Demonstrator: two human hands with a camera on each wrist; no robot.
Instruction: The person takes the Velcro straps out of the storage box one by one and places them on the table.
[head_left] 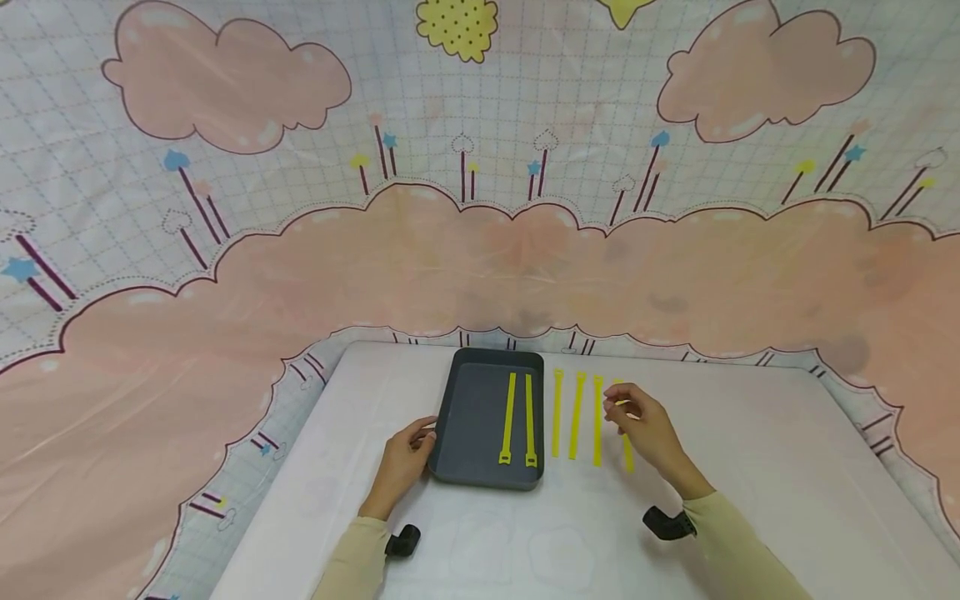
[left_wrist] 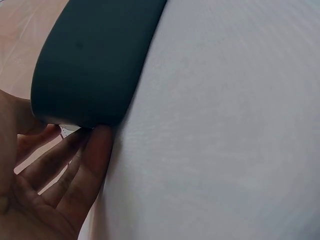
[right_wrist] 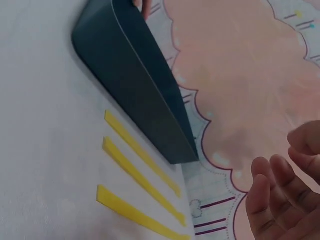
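A dark grey tray (head_left: 472,417) holds two yellow cable straps (head_left: 507,421) with slotted ends near its right side. My left hand (head_left: 405,458) rests at the tray's left edge. In the left wrist view, its fingers (left_wrist: 95,155) touch the tray wall (left_wrist: 90,65). To the right of the tray, several more yellow straps (head_left: 576,417) lie side by side on the table. Above the rightmost strap (head_left: 628,454) hovers my right hand (head_left: 645,425), covering part of it. Its fingers (right_wrist: 287,175) are loosely bent, with a gap before the thumb and nothing seen between them.
A white table (head_left: 570,533) carries everything. Behind it hangs a patterned cloth (head_left: 525,267) with pink clouds, reaching down around the table's far and side edges. A black wrist device (head_left: 667,523) sits at each sleeve.
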